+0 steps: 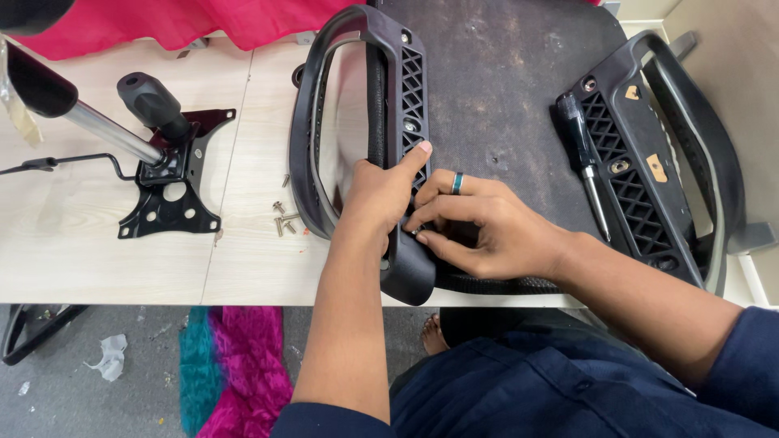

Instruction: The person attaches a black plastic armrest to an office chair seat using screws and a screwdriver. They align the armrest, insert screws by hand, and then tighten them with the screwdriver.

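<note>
An upturned black chair seat (495,89) lies on a pale wooden table (97,251). A black plastic armrest (389,73) rests along its left edge. My left hand (381,195) grips the armrest's lower part, thumb stretched up along its lattice plate. My right hand (479,223), with a ring on one finger, pinches something small, probably a screw, at the armrest's base just beside the left hand. A second black armrest (649,154) lies at the seat's right edge.
A black-handled screwdriver (586,158) lies on the seat by the right armrest. Several loose screws (284,217) sit on the table left of the armrest. A black chair mechanism plate with gas cylinder (166,174) rests at the left. Pink cloth (162,20) lies at the table's back.
</note>
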